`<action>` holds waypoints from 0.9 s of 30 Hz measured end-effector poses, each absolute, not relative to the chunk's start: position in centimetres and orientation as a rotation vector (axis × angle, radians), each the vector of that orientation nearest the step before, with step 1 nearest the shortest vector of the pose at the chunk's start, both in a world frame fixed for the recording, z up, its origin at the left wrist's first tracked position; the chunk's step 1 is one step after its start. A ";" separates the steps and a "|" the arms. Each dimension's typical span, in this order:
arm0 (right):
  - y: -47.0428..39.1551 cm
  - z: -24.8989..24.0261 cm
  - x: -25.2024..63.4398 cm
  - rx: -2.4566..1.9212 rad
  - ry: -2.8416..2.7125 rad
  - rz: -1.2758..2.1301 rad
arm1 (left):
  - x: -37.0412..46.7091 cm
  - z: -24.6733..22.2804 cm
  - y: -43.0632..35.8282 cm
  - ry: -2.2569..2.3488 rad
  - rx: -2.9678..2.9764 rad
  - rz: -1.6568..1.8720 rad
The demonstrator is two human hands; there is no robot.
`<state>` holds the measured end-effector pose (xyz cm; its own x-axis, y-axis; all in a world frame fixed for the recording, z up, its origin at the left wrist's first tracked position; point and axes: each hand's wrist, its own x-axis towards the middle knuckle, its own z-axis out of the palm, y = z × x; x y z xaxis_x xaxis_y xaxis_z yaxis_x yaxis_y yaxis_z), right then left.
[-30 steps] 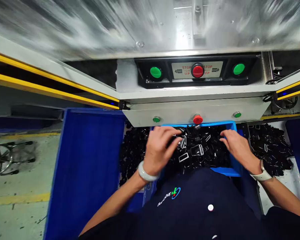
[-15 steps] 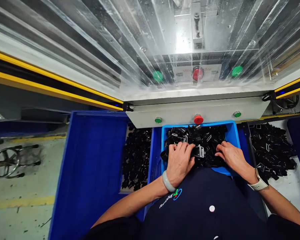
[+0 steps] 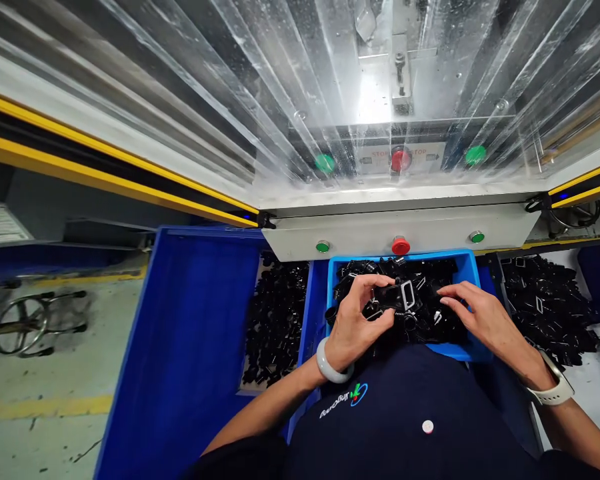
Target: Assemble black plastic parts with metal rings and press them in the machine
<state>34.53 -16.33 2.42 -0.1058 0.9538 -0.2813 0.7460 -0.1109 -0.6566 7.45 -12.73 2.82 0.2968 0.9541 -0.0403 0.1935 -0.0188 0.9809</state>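
My left hand (image 3: pixel 351 325) grips a black plastic part (image 3: pixel 391 295) between thumb and fingers. A bright rectangular rim at the part's end points right. This part is over a light blue bin (image 3: pixel 472 268) filled with similar black parts (image 3: pixel 433 270). Over the bin's right side, my right hand (image 3: pixel 486 319) has its thumb and forefinger brought together in a pinch. What those fingertips hold, if anything, is too dark to make out against the black pieces.
Behind the bin, a machine panel carries a red button (image 3: pixel 401 245) between green buttons (image 3: pixel 323 247) (image 3: pixel 477 237). A clear guard (image 3: pixel 330 80) rises above it. More black parts lie left (image 3: pixel 277 320) and right (image 3: pixel 547 307). A large blue container (image 3: pixel 195 320) stands at left.
My left hand has turned and lifted the black part, so its rectangular rim shows more fully. My right hand has shifted slightly right and down. The whole view has moved a little.
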 end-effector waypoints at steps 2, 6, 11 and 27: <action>-15.7 4.3 33.6 -1.820 -1.729 1.024 | 7.9 2.8 -12.2 1.133 1.491 0.881; -14.5 7.4 31.3 -1.727 -1.550 0.996 | 8.4 3.4 -11.0 1.087 1.593 0.858; -12.5 7.8 29.5 -1.609 -1.586 1.058 | 9.0 4.2 -9.8 0.993 1.606 0.863; 17.7 15.8 27.3 -1.775 -1.699 0.149 | 8.9 10.7 14.0 1.197 1.424 1.391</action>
<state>27.33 17.67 15.80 0.1465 0.9230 0.3559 0.8467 0.0691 -0.5276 8.92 13.98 10.74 -0.0506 0.9692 0.2412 0.0944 -0.2358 0.9672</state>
